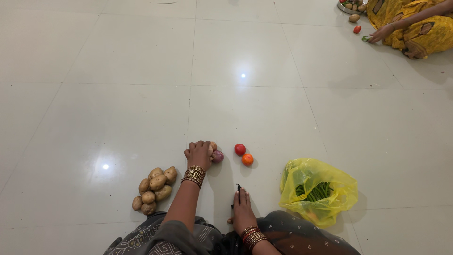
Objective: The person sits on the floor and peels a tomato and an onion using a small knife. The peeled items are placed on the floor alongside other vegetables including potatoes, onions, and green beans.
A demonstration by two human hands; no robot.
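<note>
My left hand (199, 153) reaches forward onto the pale tiled floor, its fingers curled around a pale round vegetable (213, 145) that only partly shows. A purple onion (217, 156) lies against the hand's right side. My right hand (243, 208) rests flat on the floor close to my lap and holds nothing; a small dark object (238, 187) lies at its fingertips. Both wrists carry bangles. A red tomato (240, 149) and an orange tomato (247, 160) sit just right of the onion.
A pile of potatoes (155, 189) lies left of my left arm. A yellow plastic bag (317, 189) holding green beans sits at the right. At the top right another person in yellow (410, 23) reaches a hand (380, 34) toward vegetables beside a plate (349, 5).
</note>
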